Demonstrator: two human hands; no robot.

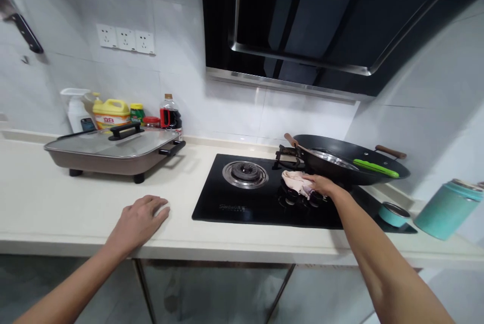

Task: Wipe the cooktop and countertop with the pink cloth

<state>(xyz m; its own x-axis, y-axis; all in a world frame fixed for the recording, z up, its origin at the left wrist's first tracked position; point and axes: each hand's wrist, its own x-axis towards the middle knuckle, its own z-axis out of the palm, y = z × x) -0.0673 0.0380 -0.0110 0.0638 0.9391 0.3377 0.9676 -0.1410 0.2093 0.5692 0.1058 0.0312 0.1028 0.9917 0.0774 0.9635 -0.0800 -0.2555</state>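
My right hand (320, 185) grips a pale pink cloth (297, 182) pressed on the black glass gas stove (257, 210), close to the control knobs (290, 198). Just behind that hand, a large black wok (340, 167) sits over the right burner. The left burner (245, 172) is bare, its round cap and metal ring exposed, and a loose black pan support (289, 156) stands beside the wok. On the pale countertop (181, 203), left of the stove, my left hand (141, 220) rests with nothing in it, fingers stretched out.
A lidded electric pan (109, 152) occupies the left counter, with bottles behind it, including a soy sauce bottle (171, 114). A teal flask (446, 210) and a teal cup (394, 214) stand at the right. The black range hood (295, 21) overhangs the stove.
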